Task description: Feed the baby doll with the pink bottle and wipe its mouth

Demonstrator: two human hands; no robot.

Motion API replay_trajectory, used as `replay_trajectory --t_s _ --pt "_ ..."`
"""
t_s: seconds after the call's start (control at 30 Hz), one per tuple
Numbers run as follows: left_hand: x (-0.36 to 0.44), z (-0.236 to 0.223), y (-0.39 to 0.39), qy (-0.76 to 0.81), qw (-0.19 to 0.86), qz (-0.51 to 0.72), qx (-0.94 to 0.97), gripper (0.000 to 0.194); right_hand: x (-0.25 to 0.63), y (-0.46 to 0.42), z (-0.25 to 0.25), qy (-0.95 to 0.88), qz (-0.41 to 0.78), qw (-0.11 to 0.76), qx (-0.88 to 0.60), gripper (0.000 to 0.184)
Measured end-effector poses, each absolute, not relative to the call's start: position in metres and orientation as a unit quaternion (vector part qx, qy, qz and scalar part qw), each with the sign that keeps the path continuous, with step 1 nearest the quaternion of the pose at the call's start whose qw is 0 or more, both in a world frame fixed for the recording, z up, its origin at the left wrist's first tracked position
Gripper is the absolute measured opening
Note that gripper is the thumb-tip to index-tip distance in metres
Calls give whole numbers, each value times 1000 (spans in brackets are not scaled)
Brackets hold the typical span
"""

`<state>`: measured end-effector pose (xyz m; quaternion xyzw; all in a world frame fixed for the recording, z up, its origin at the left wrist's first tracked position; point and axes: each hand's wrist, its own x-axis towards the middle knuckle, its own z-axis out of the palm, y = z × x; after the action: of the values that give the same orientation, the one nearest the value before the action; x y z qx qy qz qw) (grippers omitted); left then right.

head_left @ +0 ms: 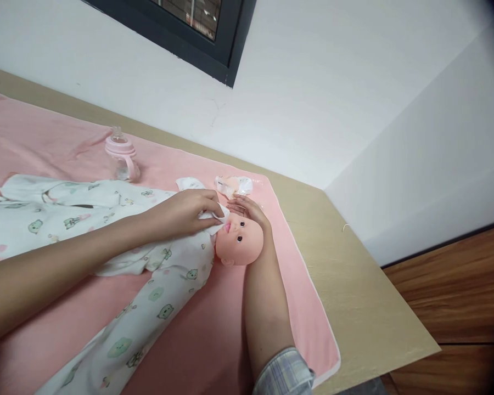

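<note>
A baby doll [241, 247] with a bald head lies face up, dressed in a white suit [177, 274] printed with small green animals. My left hand [195, 211] is closed on a white cloth [219, 214], pressed at the doll's mouth and chin. Whether that cloth is separate or part of the collar is hard to make out. My right hand [247, 208] is open at the far side of the head, fingers stretched out. The right forearm passes along the crown, touching the head.
Underneath is a pink blanket [308, 312] on a wooden tabletop [354, 307]. A baby bottle [121, 156] with a pink handle stands beyond the suit. A crumpled clear and white packet [247, 185] lies past the right fingers. A white wall [288, 99] borders the table's far side.
</note>
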<state>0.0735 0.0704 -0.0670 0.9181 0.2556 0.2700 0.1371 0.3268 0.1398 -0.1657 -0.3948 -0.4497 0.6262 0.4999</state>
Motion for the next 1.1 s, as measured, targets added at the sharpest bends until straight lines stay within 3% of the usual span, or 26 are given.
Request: replay_trajectory --t_s 1.1 --pt "77 -69 70 231 90 273 930 44 325 133 -158 -468 595 500 -420 43"
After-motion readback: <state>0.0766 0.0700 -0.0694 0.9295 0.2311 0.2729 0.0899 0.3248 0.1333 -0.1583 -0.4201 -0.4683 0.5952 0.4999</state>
